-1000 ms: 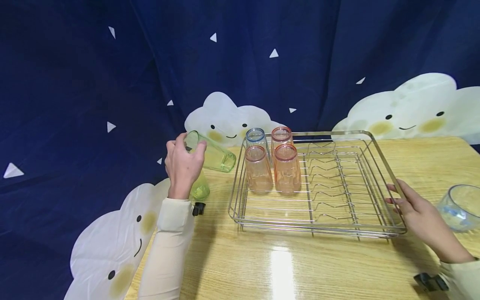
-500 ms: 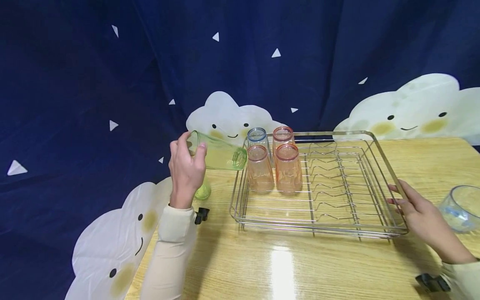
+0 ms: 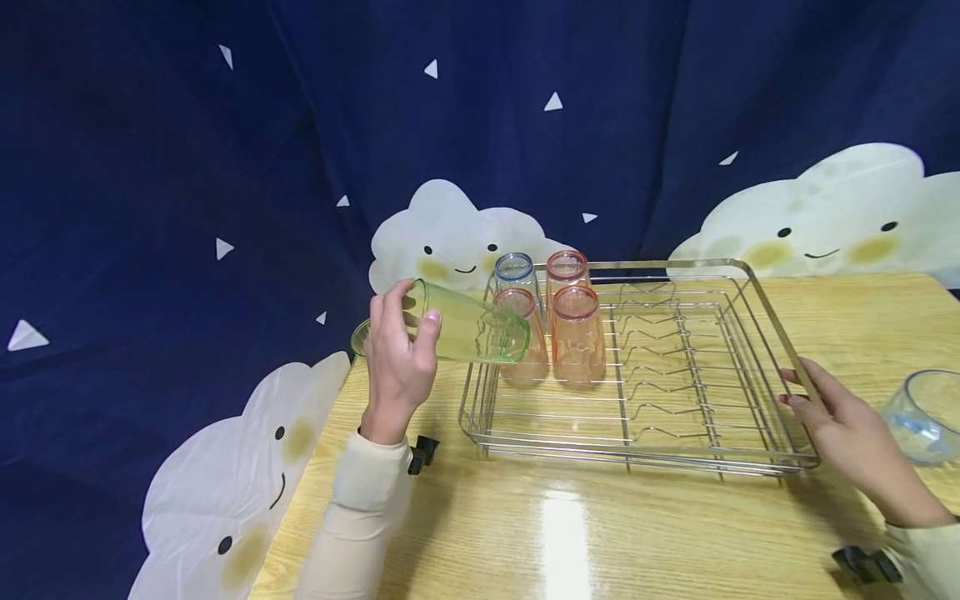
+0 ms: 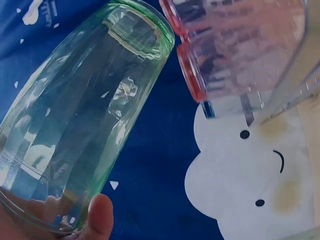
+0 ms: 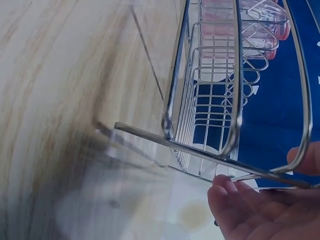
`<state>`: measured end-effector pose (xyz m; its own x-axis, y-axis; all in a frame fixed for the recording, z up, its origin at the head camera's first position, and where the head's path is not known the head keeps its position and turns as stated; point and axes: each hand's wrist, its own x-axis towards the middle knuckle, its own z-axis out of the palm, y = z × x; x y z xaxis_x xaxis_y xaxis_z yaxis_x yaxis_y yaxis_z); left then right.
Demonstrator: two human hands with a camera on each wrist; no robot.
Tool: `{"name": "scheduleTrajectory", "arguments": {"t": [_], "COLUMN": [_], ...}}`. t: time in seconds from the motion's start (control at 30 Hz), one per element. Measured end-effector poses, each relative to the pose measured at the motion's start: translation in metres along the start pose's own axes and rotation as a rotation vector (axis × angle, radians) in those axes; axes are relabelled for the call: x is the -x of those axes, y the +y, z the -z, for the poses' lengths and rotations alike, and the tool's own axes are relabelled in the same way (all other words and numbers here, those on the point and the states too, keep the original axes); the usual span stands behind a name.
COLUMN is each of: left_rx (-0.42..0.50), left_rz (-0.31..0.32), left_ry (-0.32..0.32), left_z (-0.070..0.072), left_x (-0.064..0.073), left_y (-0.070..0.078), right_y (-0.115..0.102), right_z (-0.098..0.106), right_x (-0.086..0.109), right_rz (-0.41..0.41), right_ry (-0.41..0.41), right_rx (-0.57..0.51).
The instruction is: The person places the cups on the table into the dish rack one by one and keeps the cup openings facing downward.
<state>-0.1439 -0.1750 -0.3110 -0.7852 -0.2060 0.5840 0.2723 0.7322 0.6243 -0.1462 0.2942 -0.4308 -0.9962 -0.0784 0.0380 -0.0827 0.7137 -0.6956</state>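
My left hand [image 3: 401,358] grips a green glass [image 3: 472,329] near its mouth, thumb on the near side. The glass lies almost sideways in the air, its base pointing right and overlapping the left end of the wire dish rack [image 3: 776,329] in the head view. Inside the rack, upside down, stand a blue-rimmed glass [image 3: 514,268] and several reddish glasses [image 3: 577,346]. Behind my left hand a second green glass [image 3: 360,338] shows only in part. My right hand [image 3: 855,421] holds the rack's right rim, fingers [image 5: 227,197] curled around the wire.
A clear glass with a bluish base [image 3: 926,425] stands right of the rack, beside my right wrist. The wooden table [image 3: 487,533] ends at a dark blue curtain [image 3: 480,108] with cloud prints, behind and to the left.
My left hand has brought the green glass rightward and toward me, from beside the rack to over its left edge. The right hand stays on the rim.
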Motion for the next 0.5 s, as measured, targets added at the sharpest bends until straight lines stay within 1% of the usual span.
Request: {"name": "scheduleTrajectory", "arguments": {"t": [0.13,0.5], "left_rx": [0.029,0.085], "left_rz": [-0.034,-0.116], "left_ry": [-0.016,-0.030], "left_z": [-0.002,-0.006], "left_x": [0.005,0.015], "left_y": [0.005,0.020], "right_y": [-0.003,-0.008], "right_z": [0.001,0.005], "right_x": [0.000,-0.004], "right_rz": [-0.020,-0.030], "right_ry": [-0.007,0.004], "right_rx": [0.022,0.078]}}
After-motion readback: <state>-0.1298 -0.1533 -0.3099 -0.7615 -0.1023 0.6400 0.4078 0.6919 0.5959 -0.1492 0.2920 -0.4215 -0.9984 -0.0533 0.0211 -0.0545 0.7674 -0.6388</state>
